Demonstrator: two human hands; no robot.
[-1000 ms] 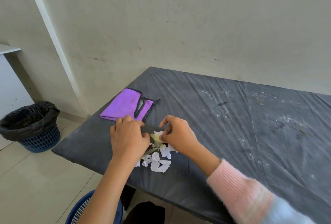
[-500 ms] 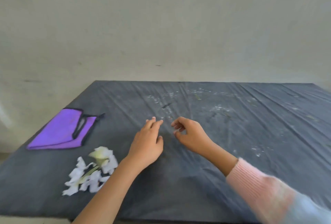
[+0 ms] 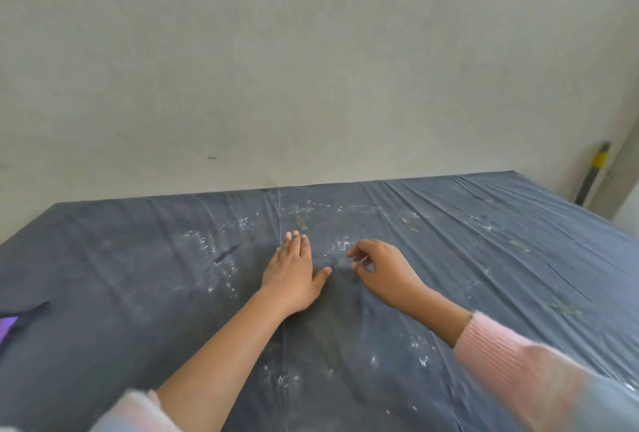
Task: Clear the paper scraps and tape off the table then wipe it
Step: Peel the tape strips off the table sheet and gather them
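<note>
The table [image 3: 484, 293] is covered by a dark grey sheet dusted with white specks. My left hand [image 3: 294, 271] lies flat on it near the middle, fingers straight and together. Just to its right, my right hand [image 3: 385, 271] hovers low over the sheet. Its fingers are curved with a gap between thumb and forefinger, and I see nothing in it. A greenish tape strip [image 3: 301, 222] sticks to the sheet just beyond my left fingertips. More tape strips [image 3: 518, 245] lie to the right, and a dark strip [image 3: 226, 253] lies to the left. No paper scraps are in view.
A corner of the purple cloth [image 3: 7, 324] shows at the left edge. The far table edge meets a pale wall [image 3: 311, 68]. A grey pole with a yellow band [image 3: 594, 172] leans in the right corner.
The view has swung right, so the scrap pile left the frame and only a corner of the purple cloth remains. Both hands moved from the pile to the table's middle; the left now lies flat.
</note>
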